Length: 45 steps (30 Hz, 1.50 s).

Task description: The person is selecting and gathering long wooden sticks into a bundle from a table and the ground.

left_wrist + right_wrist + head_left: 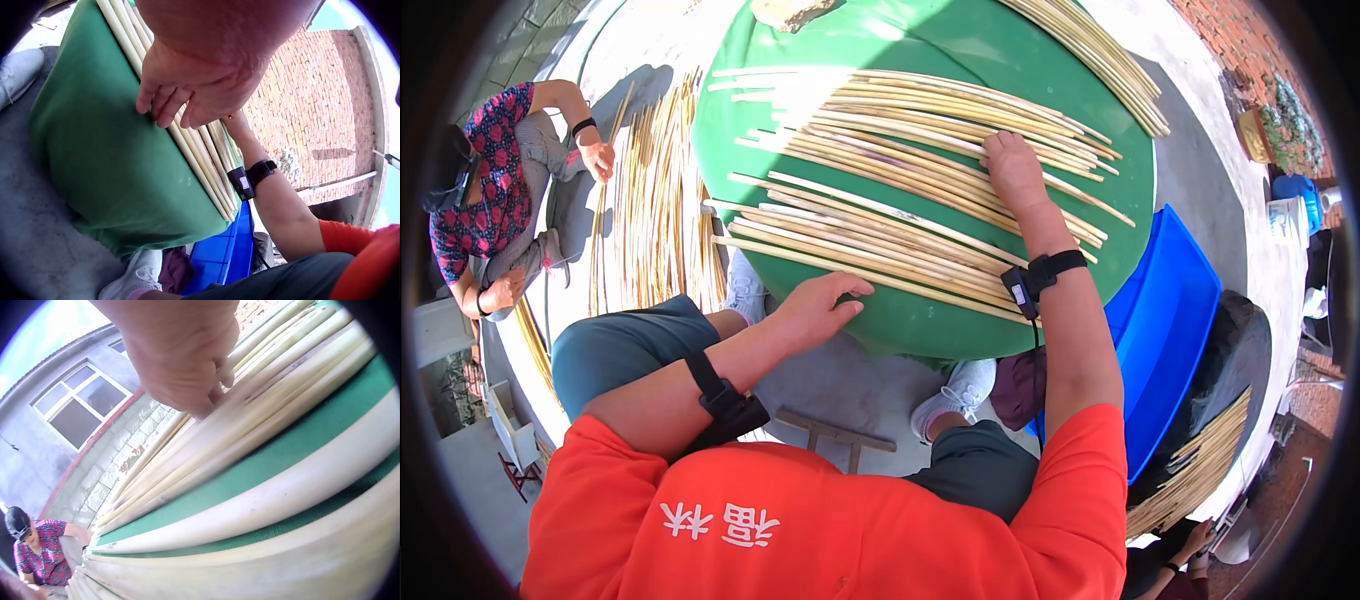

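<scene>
Pale peeled sticks [870, 240] lie in loose rows across a round green-covered table [920, 335]. The right hand [1015, 175] reaches over the middle rows, its fingertips down on the sticks near their right ends; in the right wrist view that hand [187, 369] has bent fingers at the sticks [250, 419], and whether it pinches one cannot be told. At the near edge, the left hand [815, 310] is held beside the closest sticks with fingers apart and nothing in it. The left wrist view shows this hand [194, 84] with relaxed fingers above the sticks [200, 162].
Another bundle of sticks [1100, 65] lies at the table's far right, and a stone [790, 10] at the far edge. A blue tub [1165, 330] stands to the right. More sticks [660, 200] cover the ground at left, beside a person in a patterned shirt [495, 185].
</scene>
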Available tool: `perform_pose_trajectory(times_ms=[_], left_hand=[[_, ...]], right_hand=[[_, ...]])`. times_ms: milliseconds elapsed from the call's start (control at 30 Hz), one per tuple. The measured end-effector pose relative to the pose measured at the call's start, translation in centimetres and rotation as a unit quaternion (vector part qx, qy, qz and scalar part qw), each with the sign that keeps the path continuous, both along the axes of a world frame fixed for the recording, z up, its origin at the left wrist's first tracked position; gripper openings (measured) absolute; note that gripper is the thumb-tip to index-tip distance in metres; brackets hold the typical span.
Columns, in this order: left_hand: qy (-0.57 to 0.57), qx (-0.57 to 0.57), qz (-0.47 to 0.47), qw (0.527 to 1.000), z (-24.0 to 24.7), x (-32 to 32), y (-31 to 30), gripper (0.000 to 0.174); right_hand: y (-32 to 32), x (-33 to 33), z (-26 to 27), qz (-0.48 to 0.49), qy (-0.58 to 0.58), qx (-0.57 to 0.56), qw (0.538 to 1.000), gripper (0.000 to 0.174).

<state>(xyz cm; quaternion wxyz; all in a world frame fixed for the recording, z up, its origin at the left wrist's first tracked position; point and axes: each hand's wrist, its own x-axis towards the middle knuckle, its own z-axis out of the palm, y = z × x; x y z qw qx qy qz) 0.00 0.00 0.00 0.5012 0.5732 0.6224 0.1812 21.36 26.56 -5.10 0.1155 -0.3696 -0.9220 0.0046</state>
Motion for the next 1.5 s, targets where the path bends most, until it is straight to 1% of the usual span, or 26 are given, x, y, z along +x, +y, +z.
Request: perform_pose_trajectory(times_ms=[100,167,200,267,300,333,367,400,467,500,533,567,633,667,733,767,867,967,1000,1033,1100,1133,1200,1300,1367,1500], left_hand=[[-0.033,0.019,0.039,0.999,0.1,0.9,-0.1,0.025],[-0.069,-0.066,0.078,0.992,1.4,0.2,1.0,0.029],[-0.069,-0.072,0.079,0.992,1.7,0.1,0.8,0.029],[-0.21,-0.06,0.131,0.967,1.8,0.0,1.3,0.038],[-0.211,-0.059,0.13,0.967,2.2,0.1,1.7,0.038],[-0.341,-0.032,0.173,0.923,2.7,0.2,2.1,0.041],[-0.464,-0.004,0.213,0.86,3.1,0.1,2.5,0.045],[-0.463,-0.004,0.213,0.861,3.6,-0.2,3.0,0.045],[-0.578,-0.033,0.317,0.751,4.2,-0.9,3.8,0.055],[-0.578,-0.03,0.318,0.751,4.0,-1.2,3.8,0.055],[-0.579,-0.031,0.349,0.736,3.5,-1.5,3.7,0.053],[-0.579,-0.032,0.38,0.721,3.1,-1.9,3.6,0.051],[-0.561,-0.043,0.394,0.727,2.2,-2.3,3.1,0.052],[-0.541,-0.058,0.406,0.734,1.9,-2.5,2.8,0.053],[-0.549,-0.072,0.411,0.724,1.4,-2.4,2.5,0.054],[-0.555,-0.088,0.414,0.716,1.4,-2.3,2.5,0.055],[-0.562,-0.098,0.422,0.705,1.7,-2.5,2.4,0.056],[-0.563,-0.115,0.42,0.703,1.5,-2.5,1.9,0.056],[-0.556,-0.125,0.419,0.707,1.5,-2.4,1.7,0.057],[-0.557,-0.126,0.417,0.707,1.4,-2.4,1.7,0.057],[-0.53,-0.133,0.413,0.728,1.4,-2.5,1.4,0.058],[-0.532,-0.131,0.414,0.727,1.4,-2.5,1.4,0.058],[-0.515,-0.133,0.399,0.747,1.5,-2.4,1.4,0.059],[-0.52,-0.142,0.39,0.747,1.3,-2.3,1.5,0.059],[-0.516,-0.144,0.386,0.751,1.5,-2.3,1.5,0.058],[-0.502,-0.155,0.38,0.762,0.9,-2.8,1.2,0.057]], right_hand=[[-1.2,0.5,1.9,-0.034,-0.05,0.005,0.998,0.013],[-2.3,-0.8,5.0,-0.006,0.03,-0.036,0.999,0.014],[-3.6,-1.4,6.0,-0.006,0.03,-0.042,0.999,0.014],[-6.3,-3.0,8.2,0.056,0.047,-0.134,0.988,0.017],[-8.0,-4.0,9.0,0.088,0.056,-0.193,0.976,0.018],[-10.0,-5.1,9.7,0.12,0.066,-0.251,0.958,0.02],[-11.9,-5.9,10.7,0.156,0.053,-0.3,0.939,0.021],[-13.1,-6.6,11.4,0.194,0.04,-0.348,0.917,0.023],[-13.3,-7.2,11.1,0.208,0.05,-0.36,0.908,0.024],[-13.3,-7.6,10.9,0.221,0.059,-0.374,0.899,0.026],[-11.5,-7.3,10.7,0.255,0.122,-0.384,0.879,0.025],[-9.5,-7.3,10.4,0.198,0.085,-0.318,0.923,0.024],[-4.9,-6.7,9.6,0.096,0.016,-0.168,0.981,0.023],[-2.8,-6.0,8.2,0.058,-0.001,-0.137,0.989,0.025],[1.5,-4.0,2.8,0.067,0.024,-0.033,0.997,0.037],[1.7,-3.4,2.3,0.069,0.026,-0.033,0.997,0.037],[0.1,-2.6,2.0,0.031,-0.068,-0.076,0.994,0.053],[-1.8,-1.9,2.2,0.034,-0.114,-0.056,0.991,0.053],[-2.1,-1.8,2.5,0.052,-0.067,-0.004,0.996,0.045],[-1.7,-1.7,3.0,0.05,-0.069,-0.003,0.996,0.045],[-0.1,-2.5,4.4,0.065,-0.02,-0.08,0.994,0.033],[1.0,-3.0,4.5,0.065,0.009,-0.028,0.997,0.02],[3.3,-4.4,5.1,0.069,-0.01,-0.025,0.997,0.018],[4.7,-6.0,4.7,0.052,-0.036,-0.025,0.998,0.011],[5.3,-6.2,3.1,0.052,-0.009,-0.051,0.997,0.01],[4.6,-5.9,1.5,0.024,0.026,-0.028,0.999,0.008]])
